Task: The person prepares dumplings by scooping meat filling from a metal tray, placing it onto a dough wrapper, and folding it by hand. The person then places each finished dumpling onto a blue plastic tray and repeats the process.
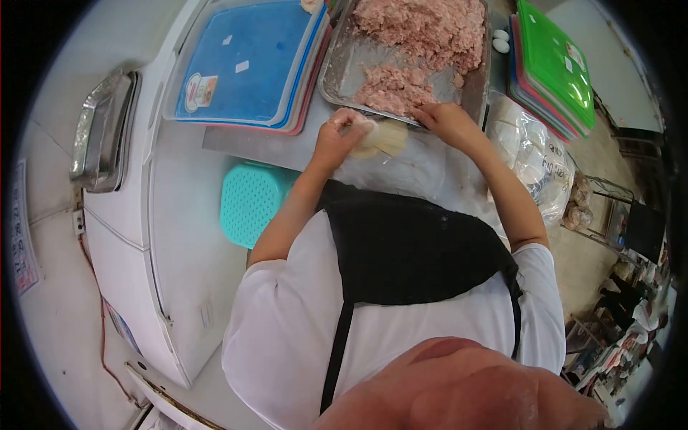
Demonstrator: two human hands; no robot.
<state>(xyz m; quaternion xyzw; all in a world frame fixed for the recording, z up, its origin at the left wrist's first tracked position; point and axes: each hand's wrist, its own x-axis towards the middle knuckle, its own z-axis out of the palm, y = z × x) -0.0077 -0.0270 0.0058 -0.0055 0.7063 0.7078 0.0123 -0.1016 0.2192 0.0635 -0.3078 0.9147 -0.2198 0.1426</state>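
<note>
A metal tray (338,80) holds raw ground meat (423,29), with a smaller heap of meat (390,87) near its front edge. Just below the tray, my left hand (341,136) is closed on a thin white wrapper (367,126). Beside that hand lies a stack of pale round wrappers (383,140) on the work surface. My right hand (448,123) is at the front right edge of the tray, against the small meat heap, its fingers bent together; what they hold, if anything, is too small to make out.
Stacked trays with a blue lid (247,61) stand at the left, green-topped lids (555,61) at the right. Two eggs (501,41) sit beside the meat tray. Plastic-wrapped packages (530,158) lie right of my right arm. A turquoise basket (251,204) is at the lower left.
</note>
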